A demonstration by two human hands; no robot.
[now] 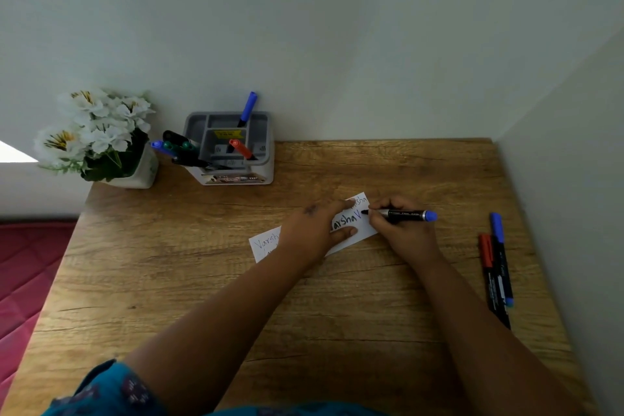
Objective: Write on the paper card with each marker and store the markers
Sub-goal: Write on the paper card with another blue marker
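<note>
A white paper card [363, 230] with handwritten words lies on the wooden table [202, 280]. My left hand [314, 230] lies flat on the card, fingers spread. My right hand [401, 226] grips a black marker with a blue end [405, 214], its tip touching the card just right of a blue letter. A grey organizer [233, 149] at the back holds a blue marker [248, 108], a red marker [241, 149] and several more on its left side [175, 149].
A red marker [488, 263] and a blue-capped marker [501, 257] lie side by side near the table's right edge. A pot of white flowers [98, 138] stands at the back left corner. Walls close the back and right. A pink surface [27, 273] is on the left.
</note>
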